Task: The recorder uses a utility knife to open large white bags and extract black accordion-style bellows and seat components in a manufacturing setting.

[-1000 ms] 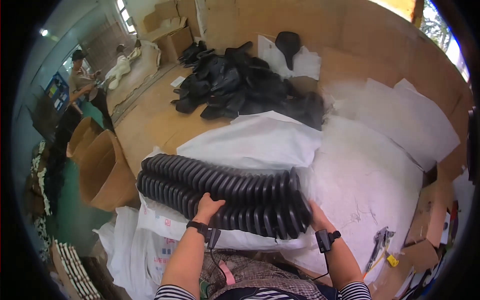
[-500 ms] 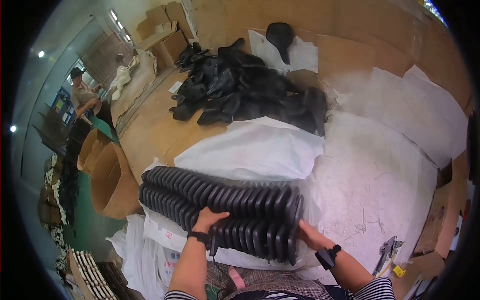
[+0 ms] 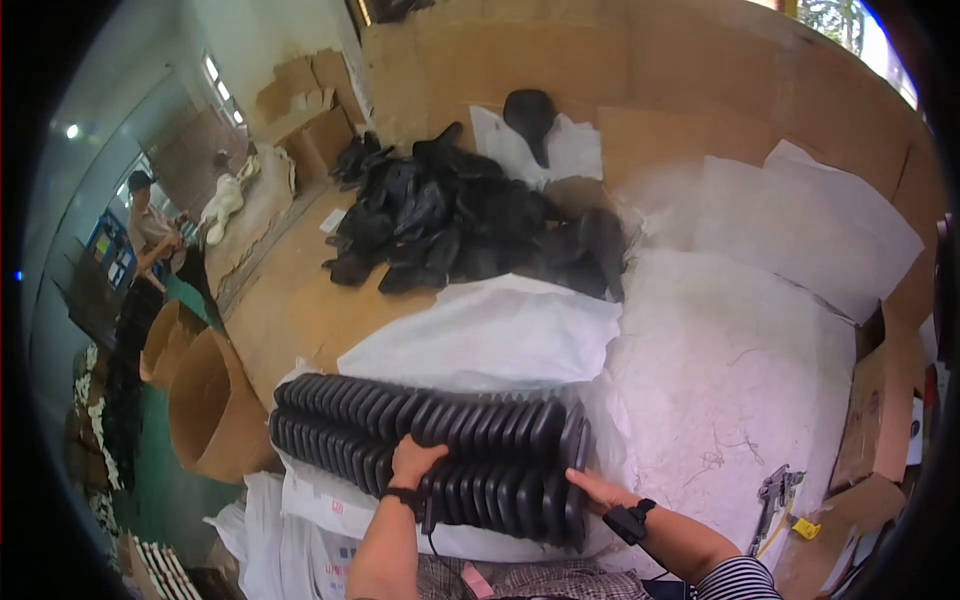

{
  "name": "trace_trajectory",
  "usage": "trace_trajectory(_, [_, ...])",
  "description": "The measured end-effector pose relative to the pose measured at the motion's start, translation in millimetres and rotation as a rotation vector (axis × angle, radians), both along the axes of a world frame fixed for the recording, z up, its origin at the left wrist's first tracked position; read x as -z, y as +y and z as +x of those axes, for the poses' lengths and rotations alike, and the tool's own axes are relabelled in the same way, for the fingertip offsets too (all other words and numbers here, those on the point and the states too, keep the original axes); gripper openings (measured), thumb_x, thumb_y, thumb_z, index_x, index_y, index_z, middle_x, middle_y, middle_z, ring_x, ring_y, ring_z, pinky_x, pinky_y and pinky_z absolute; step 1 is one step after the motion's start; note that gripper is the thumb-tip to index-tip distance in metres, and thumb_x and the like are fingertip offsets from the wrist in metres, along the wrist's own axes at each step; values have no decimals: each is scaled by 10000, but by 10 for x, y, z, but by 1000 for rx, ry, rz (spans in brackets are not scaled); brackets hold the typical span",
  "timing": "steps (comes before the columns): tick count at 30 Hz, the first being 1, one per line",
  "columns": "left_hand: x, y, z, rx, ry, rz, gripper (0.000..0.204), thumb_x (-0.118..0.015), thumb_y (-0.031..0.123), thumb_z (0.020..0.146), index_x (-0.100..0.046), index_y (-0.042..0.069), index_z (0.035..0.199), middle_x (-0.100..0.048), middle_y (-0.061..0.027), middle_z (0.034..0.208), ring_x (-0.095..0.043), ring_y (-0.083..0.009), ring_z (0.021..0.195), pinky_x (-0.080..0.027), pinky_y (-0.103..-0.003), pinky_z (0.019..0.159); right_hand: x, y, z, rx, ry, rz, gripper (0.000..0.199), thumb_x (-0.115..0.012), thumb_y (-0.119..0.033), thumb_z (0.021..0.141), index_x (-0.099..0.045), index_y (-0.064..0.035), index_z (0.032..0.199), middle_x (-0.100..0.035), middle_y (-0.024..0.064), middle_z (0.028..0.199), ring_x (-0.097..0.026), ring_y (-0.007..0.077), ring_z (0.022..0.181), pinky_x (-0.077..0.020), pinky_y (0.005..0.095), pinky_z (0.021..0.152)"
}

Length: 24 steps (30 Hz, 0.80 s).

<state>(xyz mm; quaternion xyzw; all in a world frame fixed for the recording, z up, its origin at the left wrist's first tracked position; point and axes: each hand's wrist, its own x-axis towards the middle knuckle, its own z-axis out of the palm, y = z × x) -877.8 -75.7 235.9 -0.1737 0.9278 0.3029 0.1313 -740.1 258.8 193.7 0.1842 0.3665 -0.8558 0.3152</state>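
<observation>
Bracing bicycle saddles, seemingly, at desk's near edge: right grip is lying unclenched, left grip indeterminable; alignment needing even pressure.

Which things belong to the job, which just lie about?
Job, apparently:
- row of black saddles, left hand on it, right hand at end
- white sack beneath

Seemingly lying about:
- yellow tape measure
- metal tool
- cardboard box
- heap of saddles, possibly stock

The brown surface carries white sheets at right, a pile of blk saddle-shaped pcs at back, & a row of blk pcs on white sacking in front.
</observation>
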Motion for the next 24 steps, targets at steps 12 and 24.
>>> trace_trajectory(12, [-1049,310,320,149,538,256,625,-817,237,536,-597,-45,1049,-661,-169,967,-636,-279,906,-483,-363,828,-903,141,571,148,314,123,959,-758,-460,718,-256,-32,1414,-402,88,1363,-369,197,1261,-292,352,1064])
trace_trajectory(24, [-2612,4079,-517,1014,649,875,584,-760,105,596,-573,-33,1132,-634,-93,1070,-576,-143,974,-445,-290,892,-1372,1892,1688,750,717,890,754,-792,-126,689,-416,-55,1339,-481,80,1331,-471,212,1202,-383,375,1006])
